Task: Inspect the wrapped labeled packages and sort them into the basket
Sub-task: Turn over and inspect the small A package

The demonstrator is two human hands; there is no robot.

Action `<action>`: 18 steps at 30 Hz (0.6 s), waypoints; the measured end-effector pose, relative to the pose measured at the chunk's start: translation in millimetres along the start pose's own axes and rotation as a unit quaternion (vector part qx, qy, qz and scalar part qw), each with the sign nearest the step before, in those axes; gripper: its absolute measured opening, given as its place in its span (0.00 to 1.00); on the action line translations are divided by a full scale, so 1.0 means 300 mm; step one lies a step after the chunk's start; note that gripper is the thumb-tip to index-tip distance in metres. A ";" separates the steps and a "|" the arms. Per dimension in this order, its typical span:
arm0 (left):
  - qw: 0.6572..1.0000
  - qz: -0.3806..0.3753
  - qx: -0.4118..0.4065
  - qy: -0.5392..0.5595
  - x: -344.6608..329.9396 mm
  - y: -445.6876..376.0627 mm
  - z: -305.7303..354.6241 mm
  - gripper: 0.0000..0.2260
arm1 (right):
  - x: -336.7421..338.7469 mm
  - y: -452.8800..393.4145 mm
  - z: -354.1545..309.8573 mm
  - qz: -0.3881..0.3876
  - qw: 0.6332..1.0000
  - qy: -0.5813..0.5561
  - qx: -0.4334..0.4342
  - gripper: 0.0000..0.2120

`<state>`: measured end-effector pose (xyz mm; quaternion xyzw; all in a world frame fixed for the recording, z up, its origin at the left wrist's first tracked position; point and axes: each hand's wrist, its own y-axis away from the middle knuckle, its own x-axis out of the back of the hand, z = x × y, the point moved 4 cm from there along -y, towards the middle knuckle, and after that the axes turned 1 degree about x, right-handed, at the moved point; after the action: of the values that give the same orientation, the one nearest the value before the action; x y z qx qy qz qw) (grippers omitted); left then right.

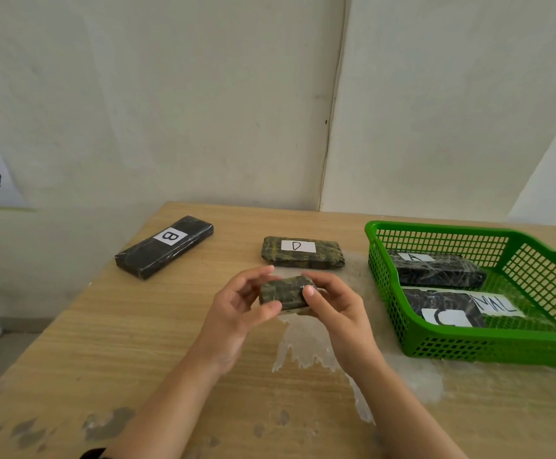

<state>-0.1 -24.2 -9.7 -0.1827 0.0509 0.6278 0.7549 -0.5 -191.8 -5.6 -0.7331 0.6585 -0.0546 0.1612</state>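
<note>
Gripping a small wrapped package (283, 293) between curled fingers, the left hand (237, 306) and right hand (333, 303) lift it above the table (137, 342). Beyond the fingertips lies package D (303, 252); right of them, the green basket (468, 346) holds two packages.

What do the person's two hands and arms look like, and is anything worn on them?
The left hand and the right hand are bare: no gloves, rings, watch or bracelets show. Both forearms are uncovered. Only a dark sleeve edge shows at the frame's bottom, on the left arm.
</note>
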 end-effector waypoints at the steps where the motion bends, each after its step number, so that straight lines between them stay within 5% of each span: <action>1: 1.000 -0.006 -0.007 -0.006 0.001 -0.001 -0.001 0.23 | -0.001 -0.001 -0.002 0.004 1.000 -0.004 0.002 0.09; 7: 1.000 0.008 0.023 0.005 -0.007 -0.002 -0.012 0.16 | 0.011 -0.003 -0.008 0.018 0.999 -0.026 0.008 0.09; 10: 0.999 0.014 0.039 0.017 -0.024 0.003 -0.001 0.14 | -0.001 0.002 -0.023 -0.021 0.999 -0.033 0.023 0.17; 18: 0.997 -0.018 0.069 0.025 -0.046 0.015 -0.010 0.31 | 0.016 -0.001 -0.026 0.011 0.999 -0.045 0.026 0.15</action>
<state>-6.9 -37.3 -9.1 -0.1465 0.1095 0.6047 0.7752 -1.9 -197.8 1.3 -0.7233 0.6566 -0.0371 0.2108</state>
